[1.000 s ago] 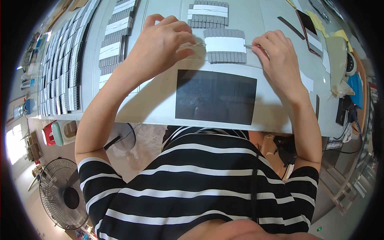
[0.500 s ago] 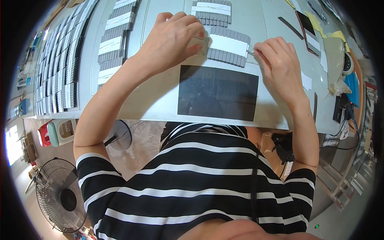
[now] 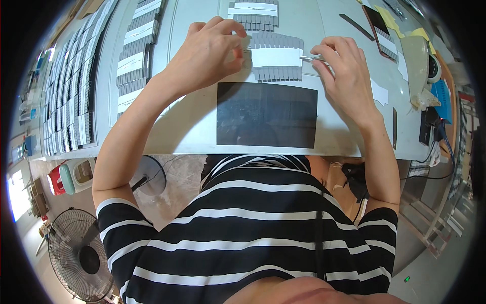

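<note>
A stack of narrow grey strips (image 3: 277,73) with a white paper band (image 3: 276,57) across its middle lies on the table. At its left end is my left hand (image 3: 215,53), fingers curled toward the thumb; whatever they hold is too small to make out. From the right, my right hand (image 3: 347,68) grips a slim silver metal tool (image 3: 309,58) between thumb and fingers. The tool's tip meets the right edge of the white band. Just in front of the stack lies a dark rectangular mat (image 3: 267,115).
Another banded strip stack (image 3: 253,14) lies beyond. A column of similar stacks (image 3: 130,63) and dense rows of strips (image 3: 76,76) fill the left side. A phone (image 3: 379,33), a dark flat bar (image 3: 357,27) and a blue box (image 3: 442,101) are on the right.
The stack now sits flatter and squarer to me. My right hand's tool has come into clearer view at the band's edge. The whole view has shifted slightly.
</note>
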Motion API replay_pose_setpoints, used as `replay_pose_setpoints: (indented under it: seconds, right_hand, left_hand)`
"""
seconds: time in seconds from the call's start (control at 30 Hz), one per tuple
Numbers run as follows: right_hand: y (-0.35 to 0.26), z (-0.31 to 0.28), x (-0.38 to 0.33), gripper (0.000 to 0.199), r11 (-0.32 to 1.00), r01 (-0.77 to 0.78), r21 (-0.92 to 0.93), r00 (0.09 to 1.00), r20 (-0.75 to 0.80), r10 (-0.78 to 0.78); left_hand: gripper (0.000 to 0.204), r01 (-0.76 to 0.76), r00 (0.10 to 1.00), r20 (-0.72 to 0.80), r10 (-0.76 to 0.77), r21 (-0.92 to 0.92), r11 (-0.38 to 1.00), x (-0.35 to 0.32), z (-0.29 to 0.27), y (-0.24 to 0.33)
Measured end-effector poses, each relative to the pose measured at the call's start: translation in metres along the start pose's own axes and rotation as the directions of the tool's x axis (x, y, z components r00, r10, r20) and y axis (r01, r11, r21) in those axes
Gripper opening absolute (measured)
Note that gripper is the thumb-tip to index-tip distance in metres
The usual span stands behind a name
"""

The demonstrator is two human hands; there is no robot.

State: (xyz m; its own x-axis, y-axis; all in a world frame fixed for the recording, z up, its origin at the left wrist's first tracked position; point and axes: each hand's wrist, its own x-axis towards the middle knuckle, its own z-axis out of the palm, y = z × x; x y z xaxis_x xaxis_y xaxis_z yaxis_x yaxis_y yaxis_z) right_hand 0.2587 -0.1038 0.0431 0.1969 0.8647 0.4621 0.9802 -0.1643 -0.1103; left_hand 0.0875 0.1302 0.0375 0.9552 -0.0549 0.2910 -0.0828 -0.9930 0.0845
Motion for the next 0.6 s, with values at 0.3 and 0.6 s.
replay_pose_setpoints:
  seconds: [0.3, 0.6]
  right_hand:
    - [-0.008, -0.008, 0.005, 0.011, 0.992, -0.055, 0.111, 0.994, 0.096, 0.044]
    - [-0.005, -0.003, 0.008, 0.009, 0.988, -0.048, 0.144, 0.985, 0.168, 0.023]
  left_hand:
    - [0.01, 0.044, 0.994, 0.101, -0.034, -0.107, 0.993, -0.003, -0.001, 0.001]
    - [0.011, -0.009, 0.993, 0.115, 0.026, -0.148, 0.989, -0.009, -0.008, -0.003]
